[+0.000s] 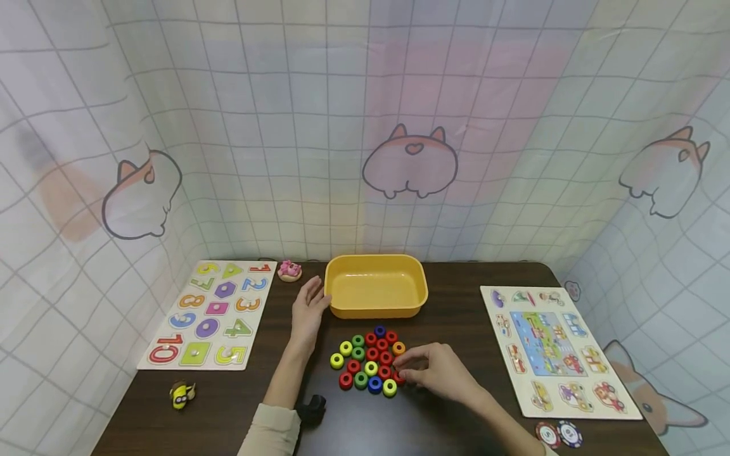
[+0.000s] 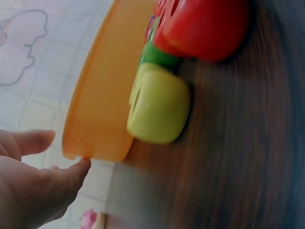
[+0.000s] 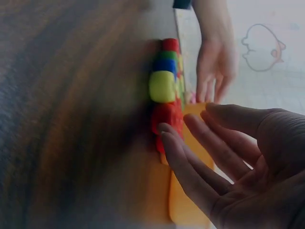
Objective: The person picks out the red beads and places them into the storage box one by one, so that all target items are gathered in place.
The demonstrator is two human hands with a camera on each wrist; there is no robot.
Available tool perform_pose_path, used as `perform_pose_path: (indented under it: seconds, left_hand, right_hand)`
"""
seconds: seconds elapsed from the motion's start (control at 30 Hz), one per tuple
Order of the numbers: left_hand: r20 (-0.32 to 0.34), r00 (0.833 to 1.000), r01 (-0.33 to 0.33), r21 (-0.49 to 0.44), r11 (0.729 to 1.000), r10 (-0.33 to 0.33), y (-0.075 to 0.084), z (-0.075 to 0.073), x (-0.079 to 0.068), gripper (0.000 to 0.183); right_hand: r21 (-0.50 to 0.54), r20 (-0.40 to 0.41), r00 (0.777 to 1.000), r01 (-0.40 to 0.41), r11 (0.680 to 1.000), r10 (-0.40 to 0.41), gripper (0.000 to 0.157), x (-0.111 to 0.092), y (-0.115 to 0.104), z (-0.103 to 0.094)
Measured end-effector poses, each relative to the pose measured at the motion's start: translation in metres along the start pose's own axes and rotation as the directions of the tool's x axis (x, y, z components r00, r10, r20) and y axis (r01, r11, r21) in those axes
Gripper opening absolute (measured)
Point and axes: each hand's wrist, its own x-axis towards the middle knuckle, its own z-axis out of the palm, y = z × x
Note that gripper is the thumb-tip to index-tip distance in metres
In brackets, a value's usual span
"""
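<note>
A group of small ring-shaped beads (image 1: 372, 354) in red, green, yellow, blue and orange lies on the dark table, in front of a yellow tray (image 1: 376, 312). My right hand (image 1: 436, 370) is at the right side of the group, fingers slightly bent and apart. Its fingertips (image 3: 167, 133) are right at a red bead (image 3: 163, 118), with nothing gripped between them. My left hand (image 1: 308, 313) is beside the tray's left end, fingers loosely extended. In the left wrist view a fingertip (image 2: 85, 164) meets the tray's rim, while a yellow bead (image 2: 159, 105) lies close by.
A number puzzle board (image 1: 213, 316) lies on the left and a picture puzzle board (image 1: 556, 351) on the right. Around them are a pink figurine (image 1: 289, 271), a yellow figurine (image 1: 181, 394) and two poker chips (image 1: 559, 434). A patterned curtain (image 1: 410, 215) surrounds the table.
</note>
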Motion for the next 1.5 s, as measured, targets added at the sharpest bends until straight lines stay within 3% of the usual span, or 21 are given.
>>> perform_pose_path:
  seconds: [0.17,0.37,0.53,0.7,0.9,1.2,1.5]
  left_hand:
    - [-0.033,0.999,0.014,-0.09,0.996,-0.017,0.005,0.006,-0.004,0.064]
    - [-0.076,0.997,-0.037,-0.191,0.981,0.023,-0.01,0.007,0.003,0.062]
    - [-0.077,0.997,-0.043,-0.205,0.978,0.028,-0.015,0.007,0.007,0.062]
    - [-0.074,0.997,-0.031,-0.204,0.979,0.016,-0.015,0.006,0.007,0.063]
    - [-0.072,0.997,-0.02,-0.238,0.971,0.003,-0.011,0.007,0.006,0.064]
    - [-0.098,0.995,-0.047,-0.367,0.929,0.012,0.0,0.006,0.002,0.071]
    - [-0.125,0.992,-0.077,-0.383,0.921,0.03,-0.014,0.006,0.005,0.071]
  right_hand:
    - [0.037,0.026,1.0,-0.016,0.999,0.015,0.015,0.003,0.006,0.009]
    - [0.1,0.016,0.999,-0.045,0.994,0.043,0.016,0.009,0.012,0.012]
    - [0.137,0.021,0.998,-0.068,0.988,0.066,0.015,0.011,0.015,0.012]
    - [0.093,0.041,0.995,-0.093,0.991,0.089,0.015,0.011,0.017,0.011]
    - [0.133,0.103,0.989,-0.115,0.984,0.101,0.018,0.013,0.019,0.007]
    - [0.304,0.218,0.972,-0.151,0.941,0.086,0.025,0.021,0.01,-0.017]
    - [0.393,0.284,0.956,-0.185,0.901,0.072,0.032,0.062,-0.013,-0.049]
